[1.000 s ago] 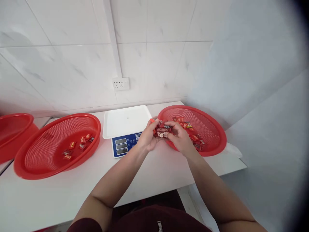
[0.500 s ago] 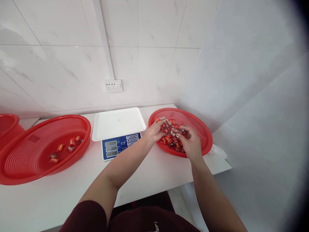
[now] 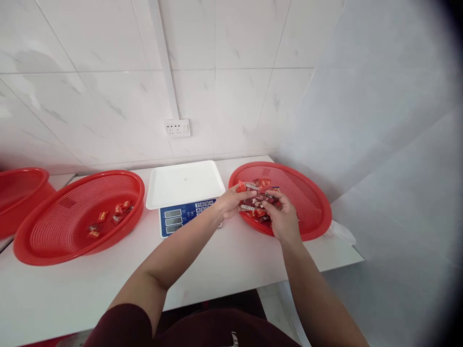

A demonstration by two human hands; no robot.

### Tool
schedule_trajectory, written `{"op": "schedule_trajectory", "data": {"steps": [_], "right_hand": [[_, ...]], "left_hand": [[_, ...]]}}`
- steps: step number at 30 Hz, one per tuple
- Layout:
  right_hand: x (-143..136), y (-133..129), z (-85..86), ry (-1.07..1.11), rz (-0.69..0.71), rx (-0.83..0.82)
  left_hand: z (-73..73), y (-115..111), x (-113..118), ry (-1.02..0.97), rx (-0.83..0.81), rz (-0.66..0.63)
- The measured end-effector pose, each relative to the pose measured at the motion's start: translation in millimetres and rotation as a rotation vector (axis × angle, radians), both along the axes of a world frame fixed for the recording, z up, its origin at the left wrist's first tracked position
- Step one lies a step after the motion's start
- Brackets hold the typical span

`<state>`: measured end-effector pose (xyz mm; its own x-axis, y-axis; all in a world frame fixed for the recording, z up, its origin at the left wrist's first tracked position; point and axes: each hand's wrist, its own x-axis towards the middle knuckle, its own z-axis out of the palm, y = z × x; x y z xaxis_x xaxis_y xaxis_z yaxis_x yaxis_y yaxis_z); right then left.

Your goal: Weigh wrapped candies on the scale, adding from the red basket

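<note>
2 bare arms (image 3: 181, 250) extend forward, the left hand (image 3: 231, 202) and right hand (image 3: 285, 217) near each other, fingers (image 3: 247, 195) bent inward.

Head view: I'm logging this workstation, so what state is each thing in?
Red packet: held up; open or sealed, cannot tell
Left hand: gripping its left side
Right hand: gripping its right side
Right basket: partly hidden by hands, wrapped pieces inside
Scale: displays too small to read
Middle basket: holding a few wrapped pieces
Far-left basket: cut off by the picture's edge
</note>
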<state>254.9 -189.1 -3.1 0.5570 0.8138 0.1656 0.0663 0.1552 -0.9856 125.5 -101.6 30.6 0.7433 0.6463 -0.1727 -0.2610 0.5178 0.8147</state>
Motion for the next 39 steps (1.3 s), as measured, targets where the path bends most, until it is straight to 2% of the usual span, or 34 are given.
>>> {"op": "schedule_trajectory", "data": {"steps": [3,6,11,13,17,19,21,24,28,32,35,39], "right_hand": [[-15.1,1.8,-0.9,-0.083,0.069,-0.010],[-32.9,4.3,-3.0,-0.090,0.142,0.000],[-61.4,3.8,-2.1,-0.006,0.190,0.036],[-69.8,1.8,-0.5,-0.037,0.231,0.029],[-79.6,-1.9,0.2,-0.104,0.290,0.005],[-80.4,-3.8,-1.4,-0.119,0.287,0.004],[-78.8,-5.9,-3.8,-0.121,0.277,-0.002],[-74.4,-8.8,-8.6,-0.098,0.280,-0.028],[-72.6,-10.6,-14.8,-0.048,0.309,-0.066],[-76.8,-10.0,-17.9,-0.028,0.327,-0.084],[-80.1,-9.6,-17.5,-0.024,0.335,-0.083],[-82.9,-10.7,-15.3,-0.007,0.349,-0.078]], "left_hand": [[1.8,-1.9,-23.1,0.060,0.110,0.062],[-1.2,4.3,-52.7,0.103,0.173,0.184],[-2.3,40.6,-114.5,0.194,0.247,0.473],[-1.0,59.4,-138.1,0.304,0.322,0.573],[0.5,86.7,-172.6,0.701,0.577,0.800],[1.7,92.8,-183.2,0.719,0.582,0.928],[3.6,94.3,-189.6,0.595,0.480,0.986],[4.6,88.9,-191.4,0.435,0.346,0.913],[-1.4,72.6,-185.4,0.329,0.224,0.717],[-6.8,59.0,-181.1,0.236,0.087,0.592],[-6.3,55.9,-180.4,0.280,0.129,0.563],[-7.7,59.2,-178.4,0.362,0.241,0.602]]}}
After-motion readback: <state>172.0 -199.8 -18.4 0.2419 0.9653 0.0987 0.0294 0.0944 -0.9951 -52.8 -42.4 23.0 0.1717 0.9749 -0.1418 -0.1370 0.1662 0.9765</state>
